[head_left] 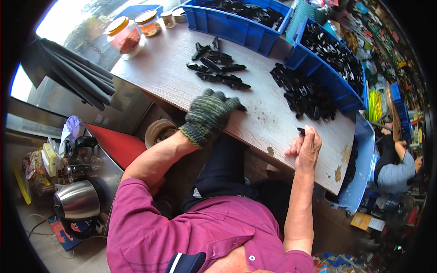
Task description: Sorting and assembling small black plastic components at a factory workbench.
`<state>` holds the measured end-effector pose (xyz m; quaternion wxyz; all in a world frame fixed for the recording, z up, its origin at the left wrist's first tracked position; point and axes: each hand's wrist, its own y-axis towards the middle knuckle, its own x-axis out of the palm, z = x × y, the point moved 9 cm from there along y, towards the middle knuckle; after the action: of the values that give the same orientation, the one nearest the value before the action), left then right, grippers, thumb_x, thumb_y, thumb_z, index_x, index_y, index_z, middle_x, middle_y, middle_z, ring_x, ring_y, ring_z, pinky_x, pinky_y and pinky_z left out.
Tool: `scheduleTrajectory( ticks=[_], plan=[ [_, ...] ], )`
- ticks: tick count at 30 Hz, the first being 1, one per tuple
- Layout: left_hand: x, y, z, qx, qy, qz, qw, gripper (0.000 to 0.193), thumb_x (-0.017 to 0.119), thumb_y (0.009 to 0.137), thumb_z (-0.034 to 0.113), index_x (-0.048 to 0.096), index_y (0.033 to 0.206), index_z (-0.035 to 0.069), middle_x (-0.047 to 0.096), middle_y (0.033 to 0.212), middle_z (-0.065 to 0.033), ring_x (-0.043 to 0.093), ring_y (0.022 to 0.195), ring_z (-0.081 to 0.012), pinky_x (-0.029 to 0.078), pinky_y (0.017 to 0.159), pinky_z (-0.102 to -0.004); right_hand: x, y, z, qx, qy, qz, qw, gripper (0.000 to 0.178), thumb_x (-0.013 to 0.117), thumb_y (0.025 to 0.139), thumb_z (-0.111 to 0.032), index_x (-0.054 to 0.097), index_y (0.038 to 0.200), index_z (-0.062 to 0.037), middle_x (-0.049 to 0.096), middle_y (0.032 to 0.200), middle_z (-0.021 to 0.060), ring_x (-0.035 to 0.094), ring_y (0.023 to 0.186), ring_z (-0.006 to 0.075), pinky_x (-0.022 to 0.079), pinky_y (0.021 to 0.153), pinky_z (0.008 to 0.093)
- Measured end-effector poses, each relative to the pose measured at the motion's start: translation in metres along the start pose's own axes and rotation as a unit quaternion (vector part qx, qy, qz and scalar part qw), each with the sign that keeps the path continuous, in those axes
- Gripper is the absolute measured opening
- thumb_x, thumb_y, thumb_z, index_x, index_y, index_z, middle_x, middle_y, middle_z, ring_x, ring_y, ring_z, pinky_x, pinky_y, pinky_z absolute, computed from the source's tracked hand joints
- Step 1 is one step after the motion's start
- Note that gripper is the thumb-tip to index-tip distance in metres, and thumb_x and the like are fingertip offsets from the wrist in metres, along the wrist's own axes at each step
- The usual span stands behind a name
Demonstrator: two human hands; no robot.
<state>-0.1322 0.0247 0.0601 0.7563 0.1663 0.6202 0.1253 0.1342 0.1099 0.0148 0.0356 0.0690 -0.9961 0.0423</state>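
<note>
My left hand point(207, 114), in a grey-green knitted glove, rests at the table's front edge. Its fingers close over a black plastic part point(242, 108), of which only the end shows. My bare right hand point(307, 148) is raised near the front right edge, thumb and fingers pinching a small black piece point(301, 131). Beyond the glove lies a loose group of longer black parts point(221, 69). A larger heap of black plastic parts point(305, 93) spreads on the table farther right, between my right hand and the blue bins.
Blue bins point(232, 28) of black parts line the table's point(261, 98) far and right sides. Lidded jars point(124, 36) stand at the far left corner. A steel kettle point(78, 200) sits at left. Another person point(393, 168) works at far right.
</note>
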Motion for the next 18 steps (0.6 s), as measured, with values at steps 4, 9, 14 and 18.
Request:
scheduleTrajectory(
  ticks=[4,9,14,18],
  plan=[
    [0.013,0.006,0.026,0.036,-0.074,-0.015,0.997,0.028,0.069,0.082,0.028,0.064,0.102,0.01,0.062,0.092,-0.014,0.06,0.088,-0.0374,0.051,0.066,-0.0502,-0.002,-0.001,0.001,0.004,0.006,0.014,1.0,0.034,0.05,0.101,-0.033,0.049,0.077,-0.0088,0.035,0.046,-0.0016,0.04,0.036,0.0099,0.049,0.035,0.0295],
    [0.008,0.006,0.034,0.029,-0.082,0.053,0.995,0.032,0.071,0.08,0.023,0.064,0.107,0.008,0.062,0.09,-0.0123,0.059,0.083,-0.0343,0.05,0.07,-0.0458,-0.005,0.0,0.003,0.008,0.004,0.022,1.0,0.039,0.051,0.099,-0.042,0.048,0.075,-0.0106,0.034,0.046,-0.002,0.04,0.037,0.0101,0.048,0.033,0.0308],
    [0.014,0.001,0.027,0.0,-0.083,0.063,0.995,0.037,0.062,0.083,0.021,0.065,0.118,0.01,0.064,0.091,-0.0132,0.06,0.085,-0.0348,0.052,0.066,-0.0477,-0.006,0.0,0.004,0.009,0.012,0.033,0.999,0.04,0.051,0.099,-0.042,0.049,0.076,-0.0094,0.034,0.046,-0.0018,0.039,0.036,0.0102,0.048,0.033,0.0313],
    [0.008,0.004,0.031,-0.001,-0.055,0.042,0.998,0.029,0.064,0.083,0.023,0.068,0.11,0.012,0.063,0.097,-0.0134,0.06,0.091,-0.035,0.052,0.066,-0.0485,-0.007,-0.003,0.005,0.013,0.018,0.024,0.999,0.035,0.05,0.1,-0.037,0.05,0.078,-0.0101,0.035,0.046,-0.0022,0.039,0.037,0.0092,0.049,0.034,0.0303]
  ],
)
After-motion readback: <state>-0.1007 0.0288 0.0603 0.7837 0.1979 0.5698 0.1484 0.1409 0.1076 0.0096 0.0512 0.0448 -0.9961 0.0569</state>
